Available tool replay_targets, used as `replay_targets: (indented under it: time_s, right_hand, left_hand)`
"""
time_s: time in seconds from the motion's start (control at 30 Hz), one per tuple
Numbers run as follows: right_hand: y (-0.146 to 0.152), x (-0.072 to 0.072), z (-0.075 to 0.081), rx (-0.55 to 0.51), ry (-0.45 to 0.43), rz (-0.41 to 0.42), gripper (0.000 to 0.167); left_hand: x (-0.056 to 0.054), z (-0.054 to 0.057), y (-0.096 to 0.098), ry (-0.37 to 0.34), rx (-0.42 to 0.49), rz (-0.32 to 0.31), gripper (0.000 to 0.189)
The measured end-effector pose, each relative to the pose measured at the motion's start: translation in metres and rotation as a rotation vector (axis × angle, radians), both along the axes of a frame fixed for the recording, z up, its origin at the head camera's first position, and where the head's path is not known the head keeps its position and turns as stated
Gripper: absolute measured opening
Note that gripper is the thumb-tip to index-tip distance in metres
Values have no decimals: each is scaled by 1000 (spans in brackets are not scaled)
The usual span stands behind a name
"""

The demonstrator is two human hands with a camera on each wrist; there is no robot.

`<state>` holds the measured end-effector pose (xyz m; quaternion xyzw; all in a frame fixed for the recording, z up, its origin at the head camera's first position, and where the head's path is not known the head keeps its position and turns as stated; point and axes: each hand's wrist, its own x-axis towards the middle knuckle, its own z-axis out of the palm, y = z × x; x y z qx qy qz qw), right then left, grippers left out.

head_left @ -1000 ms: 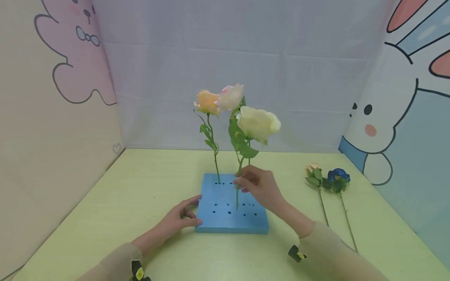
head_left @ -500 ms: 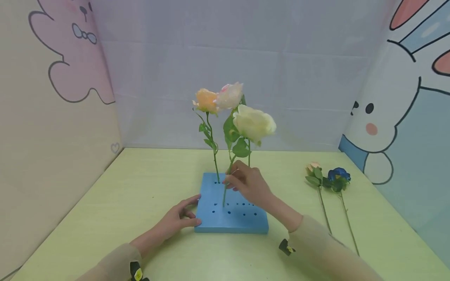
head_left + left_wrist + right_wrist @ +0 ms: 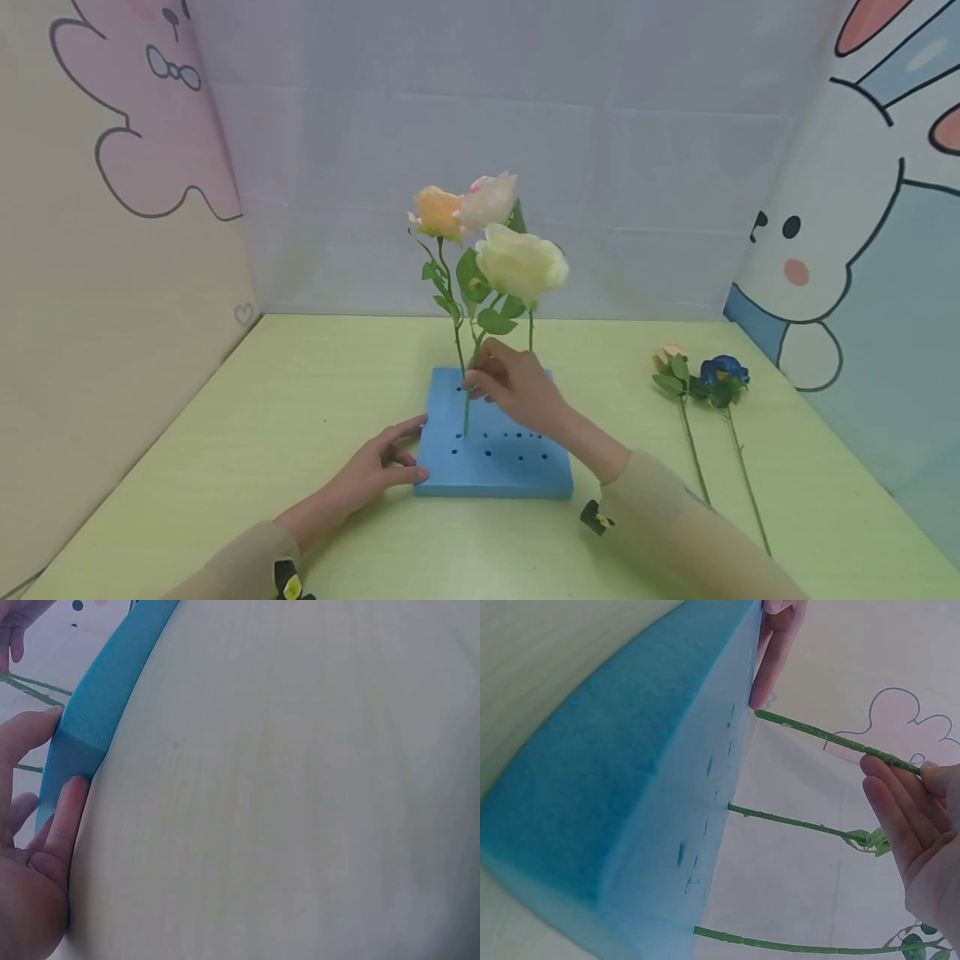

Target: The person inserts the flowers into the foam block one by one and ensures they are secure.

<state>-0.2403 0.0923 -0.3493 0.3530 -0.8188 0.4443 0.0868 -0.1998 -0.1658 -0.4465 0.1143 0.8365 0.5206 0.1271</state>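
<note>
My right hand [image 3: 517,385] pinches the green stem of a creamy white artificial rose [image 3: 522,262] between thumb and fingers. The stem's lower end points down over the left part of a blue block [image 3: 495,475] with several holes; in the right wrist view this stem [image 3: 832,739] has its tip close to the block's top face. My left hand [image 3: 386,458] rests at the block's left side, thumb by the front corner and a finger along the edge. A peach rose [image 3: 437,212] and a pinkish white rose [image 3: 487,202] stand upright in the block's back part.
On the table [image 3: 300,400] to the right lie a small peach rose [image 3: 667,360] and a blue rose [image 3: 723,371], their long stems running toward the front. A pale cloth wall [image 3: 337,200] rises behind the table.
My right hand has moved left with the creamy white rose, carrying its stem end from the block's middle to the left rows of holes. My left hand stays at the block's edge.
</note>
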Motion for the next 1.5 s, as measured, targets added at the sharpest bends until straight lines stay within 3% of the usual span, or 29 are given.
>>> replay_targets:
  time_s: [0.73,1.27,1.5]
  right_hand:
    - [-7,-4,2,63,-28,36,12]
    - [-10,-5,2,112,-73,35,11]
    - [-10,-6,4,84,-135,35,9]
  left_hand:
    - [1,-2,-1,25,13,-25,80]
    - [-1,-2,-1,13,14,-6,81]
    - [1,-2,-1,23,18,-18,80]
